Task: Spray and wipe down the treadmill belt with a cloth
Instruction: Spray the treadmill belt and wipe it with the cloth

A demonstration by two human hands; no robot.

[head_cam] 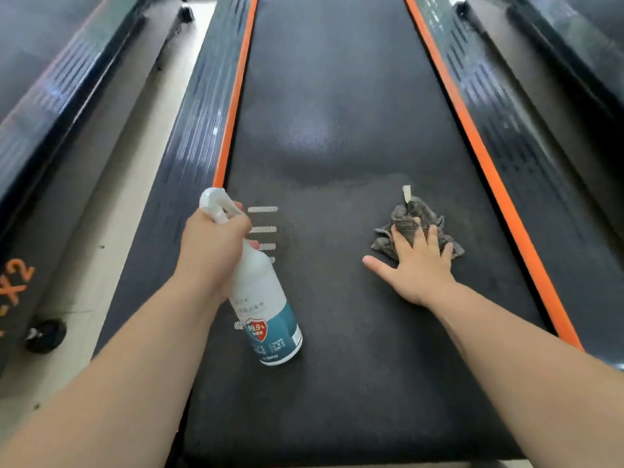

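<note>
The black treadmill belt (337, 96) runs away from me, with a pale damp patch of spray near its middle. My left hand (212, 244) grips the neck of a white and teal spray bottle (266, 312), nozzle pointing forward up the belt, its base tilted back toward me. A crumpled grey cloth (413, 219) lies on the belt's right half. My right hand (418, 265) rests flat on the near part of the cloth, fingers straight and spread, thumb stretched out to the left on the belt.
Orange strips (233, 96) line both sides of the belt, with dark ribbed side rails (189, 157) beyond them. Neighbouring treadmills (44, 96) stand left and right. A pale floor gap (111, 231) and a black foot wheel (45, 336) lie on the left.
</note>
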